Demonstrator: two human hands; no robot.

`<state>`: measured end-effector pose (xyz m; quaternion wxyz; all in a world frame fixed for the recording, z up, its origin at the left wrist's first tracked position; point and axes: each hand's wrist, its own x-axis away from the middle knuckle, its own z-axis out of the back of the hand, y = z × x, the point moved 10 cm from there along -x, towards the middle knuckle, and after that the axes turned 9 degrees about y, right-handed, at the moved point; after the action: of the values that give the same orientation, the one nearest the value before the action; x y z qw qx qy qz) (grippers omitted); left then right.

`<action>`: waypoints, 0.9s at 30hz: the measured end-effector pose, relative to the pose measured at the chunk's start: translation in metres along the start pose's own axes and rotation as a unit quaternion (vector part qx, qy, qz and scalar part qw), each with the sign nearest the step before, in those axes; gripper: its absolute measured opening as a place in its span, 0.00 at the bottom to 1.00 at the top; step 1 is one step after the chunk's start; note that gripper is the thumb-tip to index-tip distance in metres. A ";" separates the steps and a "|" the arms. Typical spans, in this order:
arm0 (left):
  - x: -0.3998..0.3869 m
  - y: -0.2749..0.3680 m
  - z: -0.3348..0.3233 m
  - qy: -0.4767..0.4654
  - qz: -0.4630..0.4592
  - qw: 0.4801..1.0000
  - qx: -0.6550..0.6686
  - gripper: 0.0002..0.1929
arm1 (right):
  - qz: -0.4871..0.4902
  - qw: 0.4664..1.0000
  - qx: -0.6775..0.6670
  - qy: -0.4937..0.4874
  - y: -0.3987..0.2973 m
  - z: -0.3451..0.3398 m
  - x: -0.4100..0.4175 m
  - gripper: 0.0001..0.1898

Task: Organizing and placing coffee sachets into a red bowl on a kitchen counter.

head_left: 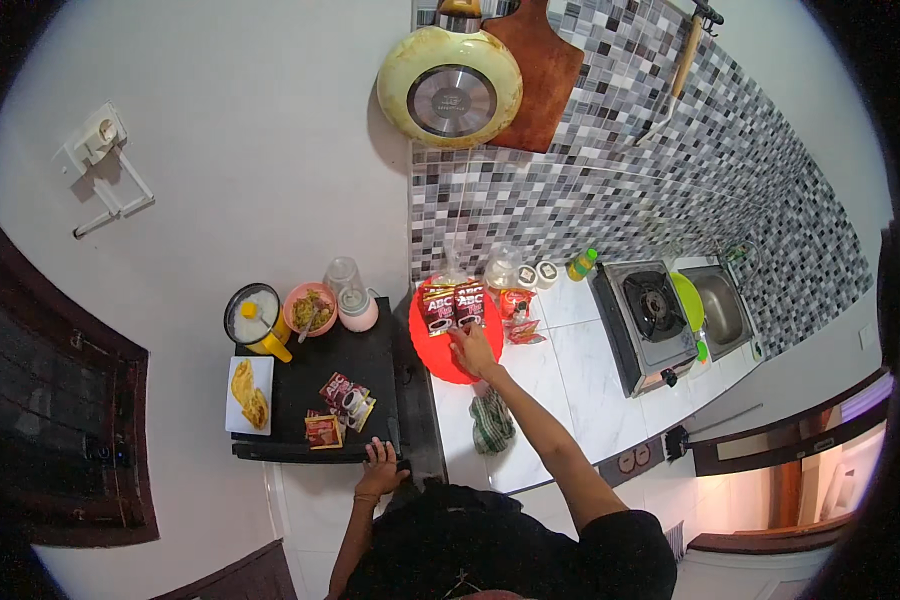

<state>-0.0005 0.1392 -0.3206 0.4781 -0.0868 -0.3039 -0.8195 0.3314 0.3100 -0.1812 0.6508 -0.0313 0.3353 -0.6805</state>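
My right hand [471,349] reaches over a round red tray [446,367] on the white tiled counter. Its fingers touch the lower edge of dark red ABC coffee sachets [469,304], which lie side by side with another strip [439,311]; whether the fingers grip them I cannot tell. My left hand [380,466] rests with fingers spread at the front edge of the black cabinet top [292,390], holding nothing. Near it on that top lie more coffee sachets [345,397] and a red and gold sachet [323,432].
A white plate [264,367] with food, a yellow-handled pot [276,346], a pink bowl [291,304] and a pink blender [358,311] stand left. A green striped cloth [491,424], red packets [516,302], jars [546,274] and a gas stove [649,322] are on the counter.
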 end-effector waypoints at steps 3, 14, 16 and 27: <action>0.004 -0.012 -0.005 0.021 0.013 1.000 -0.001 0.55 | -0.005 1.000 -0.003 -0.004 -0.013 -0.003 -0.002 0.21; 0.028 0.013 0.120 0.209 -0.013 0.971 0.120 0.28 | -0.002 0.998 -0.056 0.001 -0.027 0.023 0.015 0.20; 0.034 0.008 0.156 0.332 -0.023 0.936 0.115 0.24 | -0.013 0.999 -0.033 0.006 -0.033 0.038 0.022 0.20; -0.037 -0.071 0.192 0.303 0.196 0.933 0.008 0.26 | -0.117 0.990 -0.041 -0.061 -0.028 0.077 0.143 0.17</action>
<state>-0.0688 0.3031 -0.2118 0.6991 0.1120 -0.1281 -0.6945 0.3222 0.1470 -0.1642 0.5843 -0.1388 0.3165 -0.7342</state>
